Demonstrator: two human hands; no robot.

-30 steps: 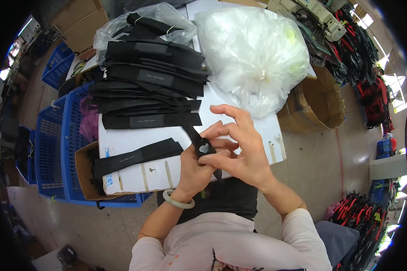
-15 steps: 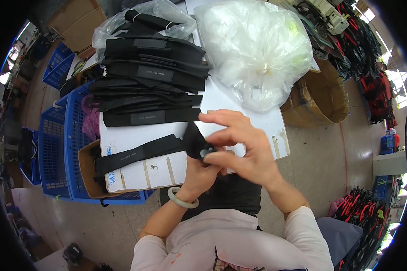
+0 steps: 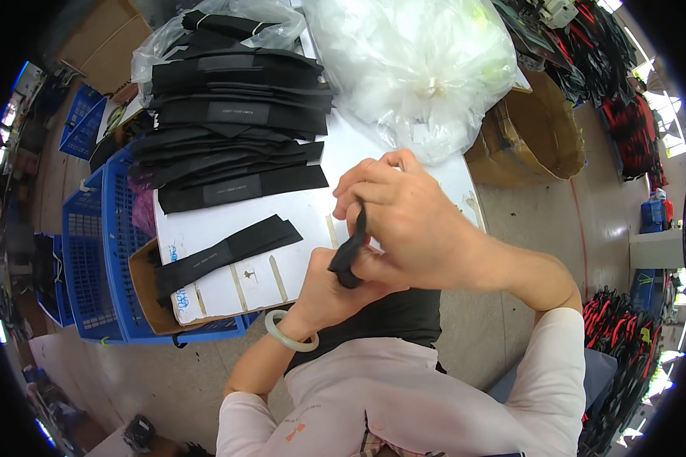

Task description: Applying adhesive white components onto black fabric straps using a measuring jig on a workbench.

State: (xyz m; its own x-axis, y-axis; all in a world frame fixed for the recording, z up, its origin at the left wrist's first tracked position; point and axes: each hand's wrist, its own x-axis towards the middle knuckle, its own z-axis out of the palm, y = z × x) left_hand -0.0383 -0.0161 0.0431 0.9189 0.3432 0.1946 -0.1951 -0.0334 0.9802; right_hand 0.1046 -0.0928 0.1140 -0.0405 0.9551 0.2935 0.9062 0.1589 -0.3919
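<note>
A small folded piece of black fabric (image 3: 347,263) is held between my two hands in front of the table's near edge. My left hand (image 3: 326,292), with a pale bangle (image 3: 290,335) at its wrist, is closed round the lower end. My right hand (image 3: 411,221) is closed over the upper part, fingers curled and partly hiding the piece. To the left on the white table (image 3: 263,280) lies a flat black fabric strip (image 3: 221,255) with a printed patch. Beyond it is a stack of similar black strips (image 3: 240,114), overlapping in layers.
A large clear plastic bag (image 3: 419,68) full of white material fills the table's far right. Blue crates (image 3: 91,251) and a cardboard box (image 3: 141,289) stand by the left edge. An open cardboard carton (image 3: 541,145) stands on the floor at right.
My right hand has turned over and closed further round the black fabric piece, which now stands more upright. The whole view has shifted slightly, and the strips on the table lie as before.
</note>
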